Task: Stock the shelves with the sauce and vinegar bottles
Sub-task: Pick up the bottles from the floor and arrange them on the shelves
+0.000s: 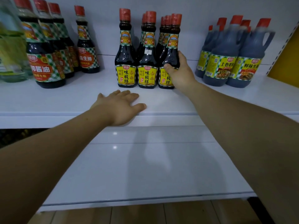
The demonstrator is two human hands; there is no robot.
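Note:
Three rows of dark sauce bottles with yellow labels and red caps stand in the middle of the white upper shelf [161,101]. My right hand [179,70] grips the front bottle of the right row [171,46] around its body, and that bottle stands upright on the shelf. The front bottles of the left row [125,50] and middle row [147,52] stand beside it. My left hand [120,105] rests flat on the shelf's front edge, fingers straight, holding nothing.
Larger red-labelled sauce bottles [43,50] and a pale clear bottle [11,46] stand at the left. Jugs with handles [233,52] stand at the right. A lower white shelf [145,167] juts out beneath, with wooden floor below it.

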